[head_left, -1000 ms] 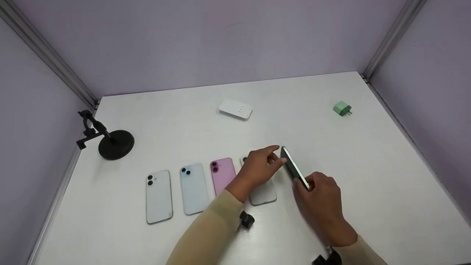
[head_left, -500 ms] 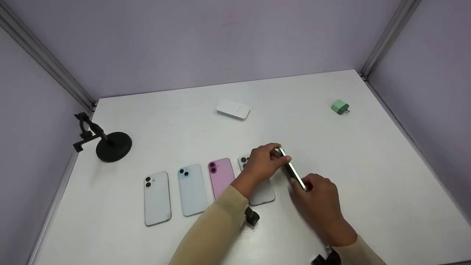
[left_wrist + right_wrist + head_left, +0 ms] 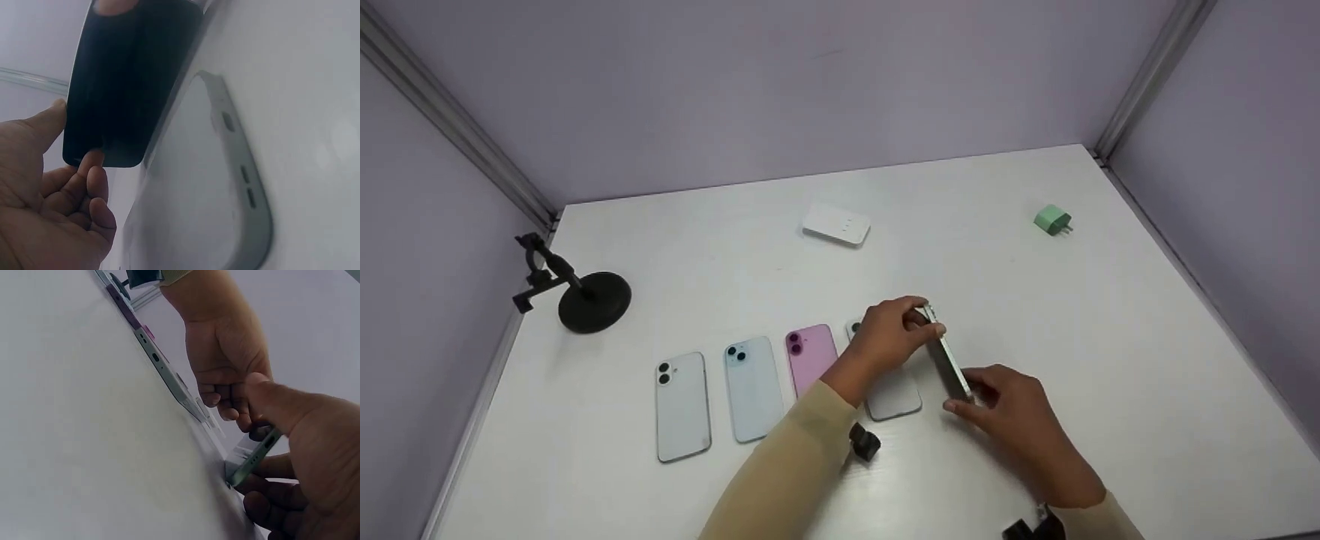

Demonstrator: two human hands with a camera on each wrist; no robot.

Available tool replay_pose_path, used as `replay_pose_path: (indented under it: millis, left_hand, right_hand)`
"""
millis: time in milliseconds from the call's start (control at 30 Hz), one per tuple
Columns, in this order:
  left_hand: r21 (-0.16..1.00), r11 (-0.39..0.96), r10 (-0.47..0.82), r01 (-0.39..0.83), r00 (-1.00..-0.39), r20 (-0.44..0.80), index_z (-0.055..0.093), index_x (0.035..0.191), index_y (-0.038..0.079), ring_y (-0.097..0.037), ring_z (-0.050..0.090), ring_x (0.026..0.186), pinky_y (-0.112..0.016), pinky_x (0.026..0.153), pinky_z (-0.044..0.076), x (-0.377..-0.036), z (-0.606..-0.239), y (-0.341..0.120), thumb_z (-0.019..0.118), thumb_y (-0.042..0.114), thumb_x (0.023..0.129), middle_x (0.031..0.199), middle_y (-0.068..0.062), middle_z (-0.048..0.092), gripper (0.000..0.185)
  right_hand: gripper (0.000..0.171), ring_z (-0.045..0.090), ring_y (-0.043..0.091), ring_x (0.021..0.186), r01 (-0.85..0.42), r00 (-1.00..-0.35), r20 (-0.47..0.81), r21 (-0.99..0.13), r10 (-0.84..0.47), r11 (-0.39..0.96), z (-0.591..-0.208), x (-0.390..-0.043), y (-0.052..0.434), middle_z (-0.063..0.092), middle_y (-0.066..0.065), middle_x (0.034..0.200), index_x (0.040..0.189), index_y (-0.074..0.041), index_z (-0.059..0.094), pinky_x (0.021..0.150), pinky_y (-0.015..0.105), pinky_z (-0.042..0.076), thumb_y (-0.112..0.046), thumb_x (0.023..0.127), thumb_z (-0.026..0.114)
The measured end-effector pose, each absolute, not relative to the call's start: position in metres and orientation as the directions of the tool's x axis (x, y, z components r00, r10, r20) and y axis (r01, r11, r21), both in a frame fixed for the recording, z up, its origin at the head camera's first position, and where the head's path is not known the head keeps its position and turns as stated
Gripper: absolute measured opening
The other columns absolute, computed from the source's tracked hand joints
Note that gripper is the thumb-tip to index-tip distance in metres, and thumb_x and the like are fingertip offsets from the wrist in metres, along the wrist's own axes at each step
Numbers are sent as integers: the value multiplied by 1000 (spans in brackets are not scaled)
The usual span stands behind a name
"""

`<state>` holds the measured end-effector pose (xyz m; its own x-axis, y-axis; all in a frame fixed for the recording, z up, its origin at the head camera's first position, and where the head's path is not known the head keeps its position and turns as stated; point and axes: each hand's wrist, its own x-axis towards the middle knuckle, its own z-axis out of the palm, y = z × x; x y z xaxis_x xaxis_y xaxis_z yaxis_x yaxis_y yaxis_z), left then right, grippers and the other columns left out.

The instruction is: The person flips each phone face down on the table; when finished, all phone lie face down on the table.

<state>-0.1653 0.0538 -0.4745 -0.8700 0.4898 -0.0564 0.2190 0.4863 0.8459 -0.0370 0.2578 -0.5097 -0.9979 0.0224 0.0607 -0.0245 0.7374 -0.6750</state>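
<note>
Holding a thin dark-screened phone (image 3: pixel 947 358) tilted on its long edge over the white table (image 3: pixel 1035 315), just right of a pale grey phone (image 3: pixel 894 394) lying flat: left hand (image 3: pixel 891 339) pinching the far end, right hand (image 3: pixel 1011 412) gripping the near end, fingers curled.

A white power bank (image 3: pixel 836 223), a green charger plug (image 3: pixel 1053 220) and a black round-based stand (image 3: pixel 585 298) sit on the white table (image 3: pixel 1110 337).

The right hand (image 3: pixel 304 461) pinches a phone (image 3: pixel 254 460) on edge above the table (image 3: pixel 84 439), the left hand (image 3: pixel 225 365) just beside.
</note>
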Motion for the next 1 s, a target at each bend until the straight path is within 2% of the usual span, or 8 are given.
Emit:
replay_pose_path:
  millis: [133,267,433,533,633,800,1000]
  left_hand:
    - [836,505,493,216,-867,-73,64,153,12,-11,70,106,-34,97,55,-166,-474,50,77,42,103,120,0,79,60]
    - [829,517,484,214,-871,-77,64,153,13,-10,67,104,-32,96,55,-168,-473,49,78,41,102,119,1,78,59]
    - [828,516,488,219,-870,-74,64,152,10,-16,69,111,-35,99,57,-170,-473,48,79,35,102,121,-3,78,58]
    - [800,552,496,235,-864,-89,64,153,13,-21,68,124,-41,108,54,-170,-473,47,82,34,100,127,-3,78,61]
    - [750,605,505,267,-857,-101,62,155,16,-25,63,132,-45,114,50,-169,-473,46,86,36,95,131,-1,77,68]
    - [699,656,497,283,-860,-119,61,156,20,-28,59,136,-49,115,48,-169,-476,47,93,40,88,137,-2,73,77]
    - [679,676,488,285,-864,-123,62,156,22,-26,55,137,-46,116,46,-169,-479,47,95,40,86,135,1,71,79]
  right_hand:
    - [50,65,13,93,-42,-999,54,-662,-9,748,-511,-37,263,79,-1,109,126,-9,81,83,31,56,-29,84,97]
    - [49,68,13,98,-19,-1000,22,-671,-6,741,-510,-38,265,78,0,113,130,-9,80,86,32,58,-20,85,95]
    - [51,70,20,108,3,-1000,-1,-659,3,752,-508,-37,266,78,5,121,133,-7,78,97,44,59,-17,86,94]
    - [51,70,28,115,-1,-1000,17,-629,13,778,-506,-37,268,79,9,123,132,-6,79,106,55,53,-17,85,95]
    - [52,68,34,118,-5,-999,38,-605,23,796,-506,-37,269,80,11,123,131,-5,79,107,63,45,-17,83,95]
    - [58,66,36,122,46,-999,-14,-622,48,781,-507,-38,271,79,12,125,135,-4,76,113,67,37,-21,84,96]
    - [67,64,38,125,95,-995,-62,-632,72,769,-507,-39,271,78,13,125,138,-2,73,117,69,32,-26,81,98]
